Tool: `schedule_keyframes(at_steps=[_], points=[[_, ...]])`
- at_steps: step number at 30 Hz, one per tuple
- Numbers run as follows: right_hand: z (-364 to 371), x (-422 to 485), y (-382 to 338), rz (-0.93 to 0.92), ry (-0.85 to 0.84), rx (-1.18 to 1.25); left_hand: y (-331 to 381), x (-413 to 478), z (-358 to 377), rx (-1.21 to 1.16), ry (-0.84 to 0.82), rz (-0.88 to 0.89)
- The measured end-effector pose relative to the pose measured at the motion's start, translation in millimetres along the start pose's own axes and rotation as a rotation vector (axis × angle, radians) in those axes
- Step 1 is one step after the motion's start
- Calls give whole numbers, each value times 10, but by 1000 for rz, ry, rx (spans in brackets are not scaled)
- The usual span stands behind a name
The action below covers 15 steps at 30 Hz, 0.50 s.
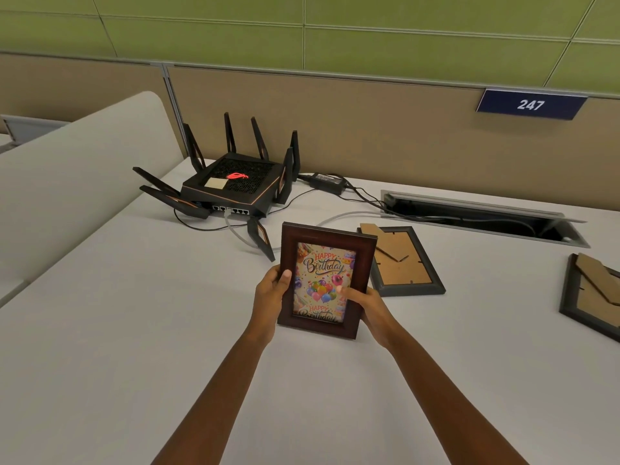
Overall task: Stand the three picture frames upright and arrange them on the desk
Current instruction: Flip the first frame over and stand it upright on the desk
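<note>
A dark brown picture frame point(327, 236) with a "Happy Birthday" balloon picture faces me, tilted back, near the middle of the white desk point(134, 330). My left hand point(271, 290) grips its left side, thumb on the front. My right hand point(364, 305) grips its lower right side. Whether its bottom edge touches the desk I cannot tell. Just behind it to the right, a grey frame point(407, 263) lies face down with its cardboard back and stand showing. A third dark frame point(592, 297) lies face down at the right edge, partly cut off.
A black router point(235, 182) with several antennas sits at the back left, with cables and a power brick point(327, 181) trailing right into an open cable slot point(483, 216). A tan partition with a "247" sign point(530, 105) backs the desk. A white divider point(77, 176) stands on the left.
</note>
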State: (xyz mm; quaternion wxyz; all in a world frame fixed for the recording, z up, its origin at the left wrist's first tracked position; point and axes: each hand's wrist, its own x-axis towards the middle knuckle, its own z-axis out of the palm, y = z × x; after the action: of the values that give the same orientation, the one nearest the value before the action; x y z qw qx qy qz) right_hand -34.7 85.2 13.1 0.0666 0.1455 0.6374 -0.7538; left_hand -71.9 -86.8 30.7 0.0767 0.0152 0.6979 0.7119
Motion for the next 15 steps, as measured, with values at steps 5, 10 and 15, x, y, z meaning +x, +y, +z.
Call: schedule_keyframes(at_steps=[5, 10, 15], points=[[-78, 17, 39, -6, -24, -11, -48, -35, 101, -14, 35, -7], [-49, 63, 35, -23, -15, -15, -60, -15, 91, -23, 63, 3], [-51, 91, 62, -20, -25, -33, -85, -20, 105, -10, 97, 10]])
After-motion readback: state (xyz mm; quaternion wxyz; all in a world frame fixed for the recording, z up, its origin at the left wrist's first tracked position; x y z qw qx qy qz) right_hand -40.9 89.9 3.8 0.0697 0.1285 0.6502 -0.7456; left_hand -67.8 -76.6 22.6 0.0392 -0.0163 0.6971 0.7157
